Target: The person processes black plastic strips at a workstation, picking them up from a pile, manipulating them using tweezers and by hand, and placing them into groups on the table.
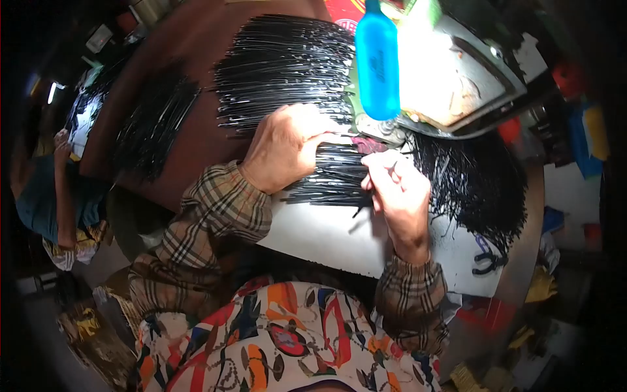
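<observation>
Thin black wires lie side by side in a small stack on the white work surface between my hands. My left hand is closed at the stack's upper left, its fingertips pinched together; what they hold is too small to tell. On the other side, my right hand has thumb and fingers pressed together at the wire ends. A short dark end shows just below its fingers, seemingly a black wire. Beyond my left hand spreads a larger stack of black wires. A loose black bundle lies right of my right hand.
A blue bottle and a brightly lit, dark-rimmed tray stand at the back. Dark-handled pliers lie near the right edge. More black wires rest on the brown surface at left, where another person's arm shows.
</observation>
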Demonstrator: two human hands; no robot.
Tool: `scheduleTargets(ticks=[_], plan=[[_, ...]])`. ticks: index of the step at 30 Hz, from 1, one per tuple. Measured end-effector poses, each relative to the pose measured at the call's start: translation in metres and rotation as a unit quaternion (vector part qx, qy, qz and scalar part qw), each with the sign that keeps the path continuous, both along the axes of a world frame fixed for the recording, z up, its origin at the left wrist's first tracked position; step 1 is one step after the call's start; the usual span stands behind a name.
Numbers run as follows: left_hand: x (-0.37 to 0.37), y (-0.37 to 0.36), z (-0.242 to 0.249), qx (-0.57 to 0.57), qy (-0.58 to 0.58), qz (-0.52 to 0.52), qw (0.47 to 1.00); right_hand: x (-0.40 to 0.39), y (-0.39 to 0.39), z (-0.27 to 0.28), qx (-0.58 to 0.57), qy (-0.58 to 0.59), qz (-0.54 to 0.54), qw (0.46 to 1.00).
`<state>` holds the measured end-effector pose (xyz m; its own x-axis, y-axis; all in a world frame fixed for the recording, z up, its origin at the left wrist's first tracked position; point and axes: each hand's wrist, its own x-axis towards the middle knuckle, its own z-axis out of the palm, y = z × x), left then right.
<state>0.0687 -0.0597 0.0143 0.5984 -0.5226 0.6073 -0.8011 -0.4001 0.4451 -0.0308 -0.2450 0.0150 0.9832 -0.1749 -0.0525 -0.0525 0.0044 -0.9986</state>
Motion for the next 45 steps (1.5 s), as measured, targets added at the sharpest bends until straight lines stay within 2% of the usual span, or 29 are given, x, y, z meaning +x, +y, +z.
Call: scheduleTargets(ticks=[2,4,7,8,11,17,20,23,26,35,42,45], plan=[[-0.009,-0.019,-0.001,-0.095,0.130,0.006,0.987,0.011,-0.002,0.002,-0.087,-0.041,-0.017,0.995],[-0.012,-0.030,-0.007,-0.159,0.258,-0.008,0.953,0.018,-0.004,-0.006,-0.089,-0.054,-0.059,0.993],[-0.016,-0.040,-0.012,-0.249,0.475,-0.073,0.841,0.020,-0.005,-0.019,-0.019,-0.048,-0.078,0.996],[-0.015,-0.041,-0.017,-0.250,0.486,-0.091,0.832,0.020,-0.005,-0.021,0.013,-0.047,-0.078,0.996],[-0.016,-0.040,-0.021,-0.289,0.574,-0.113,0.758,0.021,-0.008,-0.025,-0.013,-0.042,-0.087,0.995],[-0.016,-0.039,-0.022,-0.300,0.607,-0.130,0.725,0.026,-0.011,-0.035,-0.041,-0.069,-0.096,0.992],[-0.017,-0.042,-0.023,-0.303,0.605,-0.115,0.728,0.026,-0.012,-0.035,-0.032,-0.067,-0.087,0.993],[-0.018,-0.044,-0.022,-0.287,0.574,-0.108,0.759,0.027,-0.012,-0.037,-0.012,-0.081,-0.083,0.993],[-0.019,-0.046,-0.019,-0.287,0.566,-0.094,0.767,0.028,-0.012,-0.035,-0.036,-0.091,-0.084,0.992],[-0.019,-0.045,-0.020,-0.295,0.587,-0.105,0.746,0.028,-0.015,-0.040,-0.007,-0.100,-0.074,0.992],[-0.016,-0.053,-0.018,-0.276,0.519,-0.098,0.803,0.033,-0.024,-0.034,0.051,-0.112,-0.033,0.992],[-0.011,-0.061,-0.020,-0.256,0.465,-0.075,0.844,0.040,-0.028,-0.037,0.031,-0.139,-0.037,0.989]])
